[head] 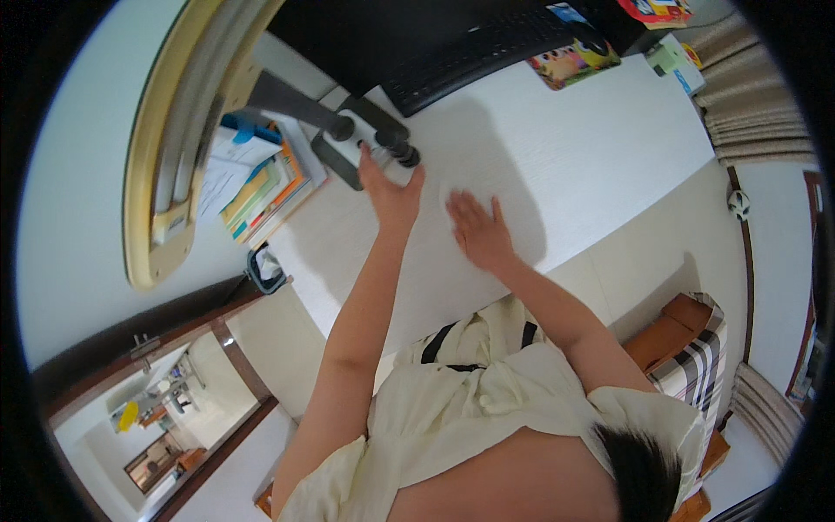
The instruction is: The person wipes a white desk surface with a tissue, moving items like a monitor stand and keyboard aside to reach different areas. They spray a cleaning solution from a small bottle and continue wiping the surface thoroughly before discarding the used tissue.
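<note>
My left hand (393,196) reaches to the base (352,127) of a desk lamp, a white and dark grey block with a grey post (300,104). One fingertip is at a dark spot on the base. The thumb is beside a short black cylinder (406,153) that lies at the base's right side; whether it touches is unclear. My right hand (481,231) hovers over or rests on the white desktop (587,156), slightly blurred, with the thumb apart and nothing in it.
Books and papers (267,189) are stacked left of the lamp. A black keyboard (483,59) and a cartoon mouse pad (554,68) with a mouse lie at the back. The lamp head (176,183) hangs over the left side. A bin (266,267) stands beyond the left edge.
</note>
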Action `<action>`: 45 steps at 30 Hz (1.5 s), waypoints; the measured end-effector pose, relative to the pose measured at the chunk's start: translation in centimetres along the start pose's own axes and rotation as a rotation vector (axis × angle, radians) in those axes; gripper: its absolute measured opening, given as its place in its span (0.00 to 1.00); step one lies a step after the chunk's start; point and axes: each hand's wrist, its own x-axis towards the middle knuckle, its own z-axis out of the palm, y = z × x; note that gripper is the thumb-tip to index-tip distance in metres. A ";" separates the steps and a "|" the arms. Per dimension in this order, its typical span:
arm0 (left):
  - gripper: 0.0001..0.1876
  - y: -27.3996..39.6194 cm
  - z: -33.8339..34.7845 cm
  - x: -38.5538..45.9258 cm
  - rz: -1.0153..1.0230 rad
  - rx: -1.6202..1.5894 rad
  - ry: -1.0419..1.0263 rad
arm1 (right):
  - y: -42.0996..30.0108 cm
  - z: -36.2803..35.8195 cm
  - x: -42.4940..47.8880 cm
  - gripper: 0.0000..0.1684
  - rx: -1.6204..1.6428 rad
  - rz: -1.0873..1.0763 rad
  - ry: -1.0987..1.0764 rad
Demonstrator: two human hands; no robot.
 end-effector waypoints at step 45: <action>0.23 -17.4 -3.9 20.0 -0.063 0.229 0.342 | -5.1 0.8 -5.9 0.33 -0.066 0.391 -0.098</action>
